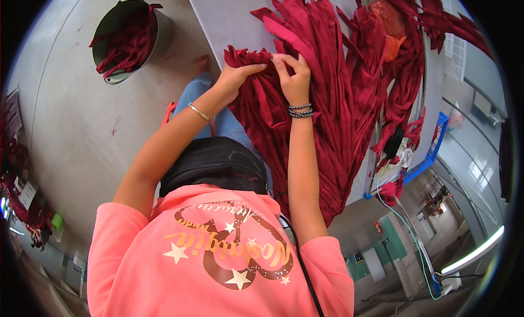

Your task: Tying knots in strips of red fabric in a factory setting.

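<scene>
Scene: a person in a coral printed T-shirt (218,251) bends over a pale grey worktable (229,17) spread with dark red cloth strips.
Cloth: the heap of long dark red fabric strips (316,115) lies fanned across the worktable, its gathered end at the table's near left edge, its loose tails running off toward the table's far side.
Left hand: the left hand (237,76), a thin metal bangle (199,112) on its wrist, is closed over the bunched end of the strips, fingers curled narrow around the folds.
Right hand: the right hand (295,77), dark beaded bracelets (301,111) on its wrist, pinches the strips just beside the left, fingertips drawn close on the cloth.
Doing it well: judged from the grip, the ends want squaring flush before the bundle tightens, one hand anchoring while the other feeds strips in singly.
Nearby: a round grey metal bucket (161,36) of more red strips stands on the floor, left of the worktable; a blue plastic crate (434,145) sits at the table's right.
</scene>
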`<action>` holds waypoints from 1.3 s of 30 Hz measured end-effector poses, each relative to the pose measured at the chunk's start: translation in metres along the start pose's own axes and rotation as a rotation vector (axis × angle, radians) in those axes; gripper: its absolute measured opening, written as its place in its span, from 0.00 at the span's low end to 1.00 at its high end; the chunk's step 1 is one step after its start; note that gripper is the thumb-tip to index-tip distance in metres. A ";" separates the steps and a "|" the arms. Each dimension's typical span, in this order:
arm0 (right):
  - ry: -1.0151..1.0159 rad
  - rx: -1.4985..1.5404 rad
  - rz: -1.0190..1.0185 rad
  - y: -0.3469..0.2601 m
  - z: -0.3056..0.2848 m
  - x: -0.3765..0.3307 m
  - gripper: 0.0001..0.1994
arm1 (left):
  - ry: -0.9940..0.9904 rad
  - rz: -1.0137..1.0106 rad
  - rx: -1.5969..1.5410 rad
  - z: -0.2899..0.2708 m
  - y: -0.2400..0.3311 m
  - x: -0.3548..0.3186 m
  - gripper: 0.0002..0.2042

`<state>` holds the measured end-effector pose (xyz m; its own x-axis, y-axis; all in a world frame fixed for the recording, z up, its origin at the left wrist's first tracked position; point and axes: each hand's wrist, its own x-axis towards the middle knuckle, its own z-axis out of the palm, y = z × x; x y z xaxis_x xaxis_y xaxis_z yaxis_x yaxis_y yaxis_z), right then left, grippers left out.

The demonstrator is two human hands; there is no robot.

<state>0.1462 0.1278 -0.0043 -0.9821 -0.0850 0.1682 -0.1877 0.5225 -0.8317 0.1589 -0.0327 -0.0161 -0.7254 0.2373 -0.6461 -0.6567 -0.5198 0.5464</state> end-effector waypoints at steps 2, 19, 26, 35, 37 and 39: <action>0.080 -0.027 0.088 -0.004 -0.007 -0.001 0.05 | 0.020 -0.019 -0.034 0.000 -0.001 0.000 0.11; 0.106 -0.384 0.075 0.007 -0.004 -0.010 0.13 | -0.022 -0.001 -0.141 -0.002 -0.009 0.004 0.10; 0.082 -0.412 0.082 0.008 -0.003 -0.011 0.16 | -0.052 -0.018 -0.093 -0.005 -0.010 0.005 0.13; 0.172 -0.271 0.120 0.009 0.000 -0.010 0.08 | -0.030 -0.021 -0.068 -0.003 -0.007 0.002 0.14; 0.181 -0.252 0.130 0.004 0.001 -0.009 0.06 | -0.019 -0.006 -0.065 -0.005 -0.007 0.003 0.13; 0.170 -0.212 0.087 0.005 0.002 -0.012 0.06 | -0.003 -0.028 -0.105 -0.003 -0.007 0.001 0.11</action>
<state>0.1566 0.1300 -0.0118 -0.9741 0.1018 0.2019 -0.0774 0.6887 -0.7209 0.1635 -0.0317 -0.0220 -0.7080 0.2548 -0.6587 -0.6513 -0.5961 0.4695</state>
